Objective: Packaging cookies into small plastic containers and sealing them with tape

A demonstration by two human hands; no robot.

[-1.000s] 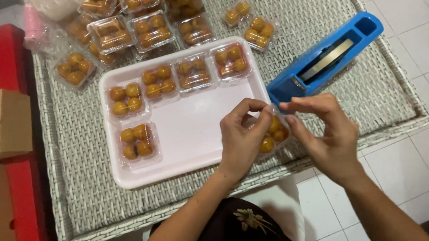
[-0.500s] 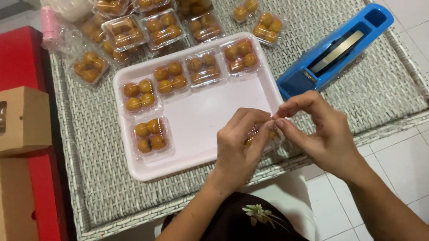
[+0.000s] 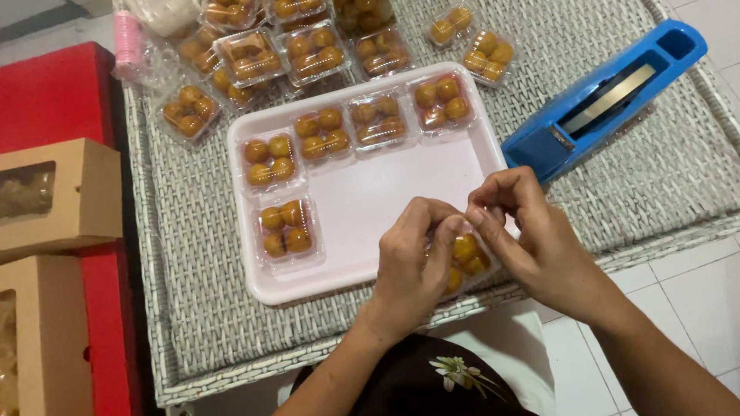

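Observation:
My left hand [image 3: 413, 256] and my right hand [image 3: 533, 233] both grip a small clear plastic box of round orange pastries [image 3: 467, 257], held over the near right corner of a pale pink tray [image 3: 370, 199]. Fingertips of both hands pinch together at the box's top edge. On the tray lie several more filled clear boxes, one at the near left [image 3: 286, 228] and a row along the far side [image 3: 378, 120]. A blue tape dispenser [image 3: 602, 101] lies just right of the tray.
More filled boxes [image 3: 252, 54] are piled at the far side of the white wicker table [image 3: 197, 285]. Brown cardboard window boxes [image 3: 36, 200] rest on a red surface [image 3: 35, 99] at the left. White floor tiles lie to the right.
The view has shifted, so the table sits further right in frame. My hands stay together on the small box, now pinching its top edge more tightly.

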